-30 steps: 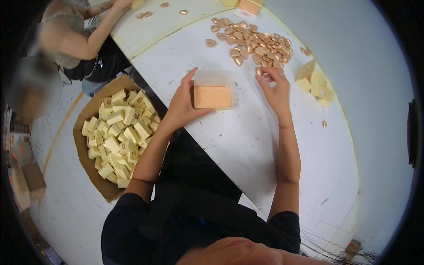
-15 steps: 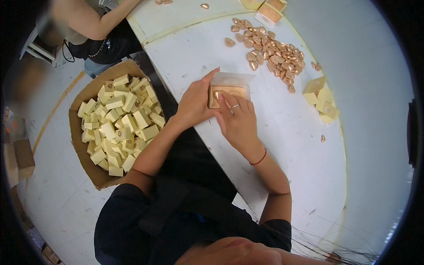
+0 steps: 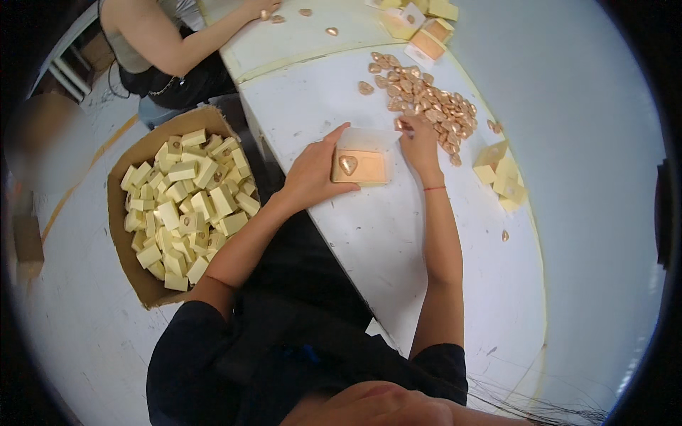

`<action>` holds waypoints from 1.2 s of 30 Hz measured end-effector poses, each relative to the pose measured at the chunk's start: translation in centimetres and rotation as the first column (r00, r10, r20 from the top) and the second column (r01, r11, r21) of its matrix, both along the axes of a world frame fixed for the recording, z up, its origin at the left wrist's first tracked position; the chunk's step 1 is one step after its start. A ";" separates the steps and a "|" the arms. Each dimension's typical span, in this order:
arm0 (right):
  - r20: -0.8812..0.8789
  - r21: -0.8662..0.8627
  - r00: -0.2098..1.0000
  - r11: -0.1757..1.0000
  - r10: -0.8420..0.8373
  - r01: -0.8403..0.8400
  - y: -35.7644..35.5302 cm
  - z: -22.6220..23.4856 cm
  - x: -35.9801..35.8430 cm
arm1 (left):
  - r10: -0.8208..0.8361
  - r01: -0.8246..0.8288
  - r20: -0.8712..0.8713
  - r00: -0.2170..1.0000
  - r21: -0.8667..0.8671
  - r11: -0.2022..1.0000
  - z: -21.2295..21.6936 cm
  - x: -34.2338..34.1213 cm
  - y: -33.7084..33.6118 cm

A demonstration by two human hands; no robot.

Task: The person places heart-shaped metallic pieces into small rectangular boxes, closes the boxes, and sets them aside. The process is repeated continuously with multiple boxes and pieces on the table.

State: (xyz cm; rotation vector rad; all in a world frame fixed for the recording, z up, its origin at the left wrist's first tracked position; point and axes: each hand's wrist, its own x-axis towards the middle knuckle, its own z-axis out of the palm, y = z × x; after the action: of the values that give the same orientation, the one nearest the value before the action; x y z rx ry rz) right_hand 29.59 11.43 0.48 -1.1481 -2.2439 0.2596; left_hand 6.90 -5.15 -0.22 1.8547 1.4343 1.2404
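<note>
My left hand [image 3: 310, 170] is closed round the left side of a small open box [image 3: 372, 178], which rests on the white table with its pale lid flap raised at the far side. In the box's peach-coloured insert, one shiny rose-gold heart-shaped piece [image 3: 347, 165] lies in the left part. My right hand [image 3: 420, 145] is at the near left edge of a heap of rose-gold heart-shaped pieces [image 3: 455, 113]. Its thumb and fingers are pinched on one heart-shaped piece [image 3: 399, 124], partly covered by the fingertips.
Left of the table stands a big cardboard carton [image 3: 121, 234] full of small pale yellow boxes [image 3: 188, 224]. Open yellow boxes [image 3: 497, 174] lie right of the heap, others [image 3: 426, 39] at the far edge. A co-worker's arm [image 3: 213, 44] reaches over the table at the far left.
My right hand has left the box and moved right and away to the heap, where it pinches a heart-shaped piece. The left hand still holds the box. The co-worker's hand has come into view.
</note>
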 end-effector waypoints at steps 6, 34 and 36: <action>0.092 -0.009 0.987 0.991 -0.132 0.134 -4.3 0.3 4.0 | 0.016 -0.021 -0.052 0.999 -0.097 0.995 0.7 -0.6 -0.6; -0.464 -0.389 0.881 0.873 0.092 -0.296 -9.8 3.5 2.5 | -0.022 0.018 -0.032 0.999 -0.104 0.994 0.5 -0.5 -0.6; -0.557 -0.599 0.831 0.698 -0.011 -0.392 -8.9 3.0 1.7 | -0.028 0.026 -0.023 0.999 -0.112 0.993 0.4 -0.7 -0.3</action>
State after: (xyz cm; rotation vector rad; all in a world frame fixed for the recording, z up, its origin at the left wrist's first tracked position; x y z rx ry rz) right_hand 31.26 2.56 3.51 -0.9853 -1.7710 1.4468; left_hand 6.23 -5.47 0.16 1.8135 1.4561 1.1050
